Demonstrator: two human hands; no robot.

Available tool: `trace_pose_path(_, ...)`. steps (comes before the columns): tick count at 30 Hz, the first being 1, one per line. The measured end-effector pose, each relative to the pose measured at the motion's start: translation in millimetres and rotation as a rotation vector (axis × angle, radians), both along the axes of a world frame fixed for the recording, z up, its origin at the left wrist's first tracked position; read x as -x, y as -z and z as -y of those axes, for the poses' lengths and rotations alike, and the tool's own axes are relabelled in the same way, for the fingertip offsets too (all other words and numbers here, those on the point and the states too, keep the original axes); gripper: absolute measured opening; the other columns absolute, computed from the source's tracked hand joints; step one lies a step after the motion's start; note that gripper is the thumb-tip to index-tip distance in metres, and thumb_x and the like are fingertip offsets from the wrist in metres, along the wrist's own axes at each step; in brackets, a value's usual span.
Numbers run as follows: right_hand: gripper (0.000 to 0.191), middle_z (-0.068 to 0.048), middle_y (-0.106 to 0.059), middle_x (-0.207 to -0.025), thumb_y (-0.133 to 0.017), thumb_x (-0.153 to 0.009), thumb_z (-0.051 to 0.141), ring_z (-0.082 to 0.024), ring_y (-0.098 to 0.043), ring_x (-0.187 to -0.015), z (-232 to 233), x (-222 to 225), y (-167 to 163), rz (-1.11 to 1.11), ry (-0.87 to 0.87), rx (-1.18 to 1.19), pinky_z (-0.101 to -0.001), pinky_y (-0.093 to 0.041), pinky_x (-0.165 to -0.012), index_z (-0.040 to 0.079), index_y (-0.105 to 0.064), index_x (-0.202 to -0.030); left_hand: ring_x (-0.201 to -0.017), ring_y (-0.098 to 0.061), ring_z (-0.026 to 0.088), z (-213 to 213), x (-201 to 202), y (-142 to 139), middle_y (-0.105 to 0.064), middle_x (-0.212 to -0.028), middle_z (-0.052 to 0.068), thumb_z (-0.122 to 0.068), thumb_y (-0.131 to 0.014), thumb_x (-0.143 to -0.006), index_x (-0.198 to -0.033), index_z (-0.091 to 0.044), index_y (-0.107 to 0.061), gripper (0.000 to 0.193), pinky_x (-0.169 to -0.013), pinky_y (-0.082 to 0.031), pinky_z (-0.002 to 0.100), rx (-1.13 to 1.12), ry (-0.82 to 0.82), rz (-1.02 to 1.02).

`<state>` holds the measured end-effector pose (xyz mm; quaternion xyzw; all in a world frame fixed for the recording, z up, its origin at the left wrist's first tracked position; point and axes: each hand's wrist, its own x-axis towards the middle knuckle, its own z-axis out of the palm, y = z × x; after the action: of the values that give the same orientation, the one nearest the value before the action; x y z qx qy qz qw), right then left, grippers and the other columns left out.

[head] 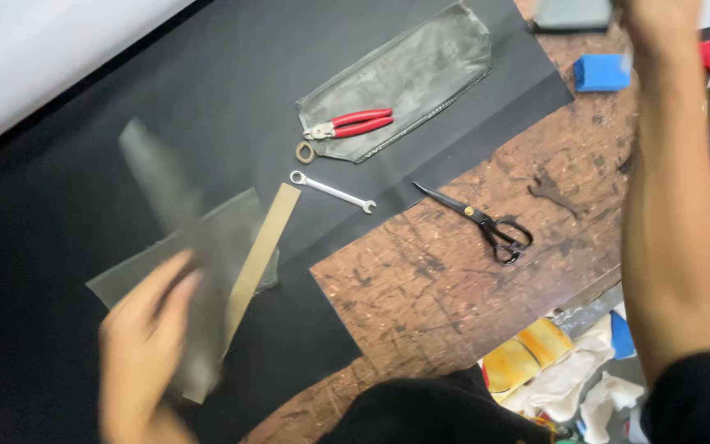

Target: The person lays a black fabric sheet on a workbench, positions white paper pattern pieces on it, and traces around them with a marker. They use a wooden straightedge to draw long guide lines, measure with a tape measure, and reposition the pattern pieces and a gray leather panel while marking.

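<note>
Our left hand grips a blurred grey strip left of the scissors; our right hand, beyond them, perhaps holds a dark block.

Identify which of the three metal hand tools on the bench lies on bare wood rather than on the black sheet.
The black-handled scissors. They rest on the scratched wooden bench, while the red-handled pliers and the small silver wrench lie over the black sheet.

Table scratched, worn wood; black sheet on it matt; pliers red glossy plastic handles; spanner beside pliers shiny metal.
</note>
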<state>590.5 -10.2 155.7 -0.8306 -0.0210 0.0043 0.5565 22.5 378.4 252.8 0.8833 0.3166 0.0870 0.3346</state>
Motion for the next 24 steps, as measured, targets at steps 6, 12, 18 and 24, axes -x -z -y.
trace_pose_path(6, 0.014, 0.009, -0.062, -0.088, -0.073, -0.095, 0.014, 0.0, -0.057, -0.074, 101.7, 122.3, -32.9, -0.055, -0.209, -0.139, -0.0165, -0.043, -0.066, 0.015, -0.068, -0.107, -0.114, -0.068, 0.036, 62.3, -184.9, 42.7, -0.072, -0.123, 0.014, -0.021, -0.067, -0.099, -0.13, -0.014, -0.069, 0.032, -0.098, -0.051, 0.043, 0.081, 0.335, 0.243)
trace_pose_path(12, 0.016, 0.002, -0.066, -0.1, -0.061, -0.108, 0.014, -0.005, -0.062, -0.086, 152.4, 218.3, -4.4, -0.324, -0.359, 0.071, -0.0213, -0.049, -0.076, 0.006, -0.064, -0.122, -0.113, -0.061, 0.034, 129.8, -264.1, 139.7, -0.062, -0.117, 0.01, -0.002, -0.062, -0.083, -0.129, -0.019, -0.061, 0.049, -0.089, -0.049, 0.051, -0.274, 0.094, 0.197)
trace_pose_path(18, 0.023, -0.008, -0.067, -0.088, -0.071, -0.099, 0.009, -0.014, -0.057, -0.072, 102.7, 303.0, 15.8, -0.592, -0.606, 0.172, -0.03, -0.043, -0.061, -0.001, -0.075, -0.12, -0.135, -0.041, 0.041, 201.5, -133.7, 180.4, -0.051, -0.143, 0.015, -0.03, -0.068, -0.097, -0.137, -0.012, -0.057, 0.045, -0.111, -0.035, 0.059, 0.315, -0.367, 0.141)
trace_pose_path(24, 0.022, -0.005, -0.075, -0.083, -0.067, -0.091, 0.008, -0.013, -0.066, -0.071, 43.4, 364.8, -24.2, -0.548, -1.05, 0.169, -0.028, -0.053, -0.062, 0.001, -0.077, -0.109, -0.148, -0.003, 0.054, 140.6, 52.4, 177.8, -0.015, -0.164, 0.022, -0.065, -0.064, -0.088, -0.161, -0.022, -0.033, 0.09, -0.097, -0.009, 0.091, -0.224, -0.602, -0.465)
